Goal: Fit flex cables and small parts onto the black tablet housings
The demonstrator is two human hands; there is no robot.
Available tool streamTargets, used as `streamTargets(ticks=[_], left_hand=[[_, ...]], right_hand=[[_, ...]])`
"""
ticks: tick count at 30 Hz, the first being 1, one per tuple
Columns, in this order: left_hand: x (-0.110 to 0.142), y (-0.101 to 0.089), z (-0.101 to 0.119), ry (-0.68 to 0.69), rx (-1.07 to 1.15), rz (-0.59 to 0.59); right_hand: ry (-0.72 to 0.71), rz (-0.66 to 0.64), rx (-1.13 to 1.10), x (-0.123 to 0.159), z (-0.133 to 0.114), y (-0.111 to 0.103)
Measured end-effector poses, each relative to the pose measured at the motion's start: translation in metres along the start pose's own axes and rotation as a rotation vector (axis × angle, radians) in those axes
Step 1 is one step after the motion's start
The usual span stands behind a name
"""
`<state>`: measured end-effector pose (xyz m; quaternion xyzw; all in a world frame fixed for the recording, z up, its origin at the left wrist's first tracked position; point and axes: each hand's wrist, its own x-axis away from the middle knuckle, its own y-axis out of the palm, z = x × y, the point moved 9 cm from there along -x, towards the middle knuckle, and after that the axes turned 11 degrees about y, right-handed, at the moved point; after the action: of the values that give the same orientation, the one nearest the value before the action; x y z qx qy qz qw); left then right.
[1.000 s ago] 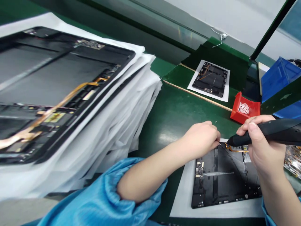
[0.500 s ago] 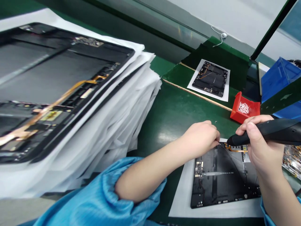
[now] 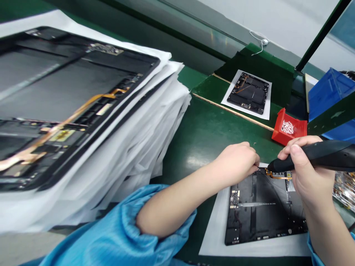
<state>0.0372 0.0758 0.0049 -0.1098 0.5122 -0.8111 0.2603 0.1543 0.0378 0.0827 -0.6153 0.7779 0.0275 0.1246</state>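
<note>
While right grip (image 3: 313, 176) clasps tool (image 3: 330, 153) (left grip (image 3: 239, 162) unclear), green tabletop (image 3: 206, 135) gleams, wall (image 3: 266, 18) pale.

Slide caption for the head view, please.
Right hand holds a black tool over an open device, left hand near its far edge.

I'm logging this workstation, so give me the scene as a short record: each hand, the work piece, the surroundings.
Left hand: fingers curled at the housing's far edge; grip cannot be told
Right hand: grips black tool, tip at the same edge
Work piece: open black housing with orange ribbon, flat on white sheet
Left side: stack of white sheets, similar housing on top
Beyond: another housing; red bin holding white pieces; blue bin
</note>
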Motion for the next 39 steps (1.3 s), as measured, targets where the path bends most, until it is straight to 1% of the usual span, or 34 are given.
streamTargets(ticks=[4, 13, 18, 23, 28, 35, 39], left_hand=[[0.000, 0.001, -0.001, -0.010, -0.015, -0.022], [-0.001, 0.001, 0.000, -0.006, -0.008, -0.014], [0.000, 0.000, -0.002, -0.017, 0.009, -0.007], [0.000, 0.001, -0.002, -0.026, -0.003, -0.034], [0.001, 0.000, -0.001, -0.020, -0.010, -0.031], [0.001, 0.000, -0.001, -0.013, 0.009, -0.014], [0.001, 0.000, -0.001, -0.004, 0.001, 0.006]], right_hand=[[0.006, 0.004, 0.026, 0.001, 0.001, 0.000], [-0.039, 0.019, 0.093, 0.001, -0.004, 0.004], [0.019, 0.018, 0.200, -0.005, -0.007, 0.012], [0.044, 0.055, 0.274, -0.011, -0.010, 0.015], [0.054, 0.078, 0.252, -0.011, -0.007, 0.016], [0.052, 0.055, 0.224, -0.012, -0.007, 0.022], [0.056, 0.081, 0.198, -0.011, -0.005, 0.021]])
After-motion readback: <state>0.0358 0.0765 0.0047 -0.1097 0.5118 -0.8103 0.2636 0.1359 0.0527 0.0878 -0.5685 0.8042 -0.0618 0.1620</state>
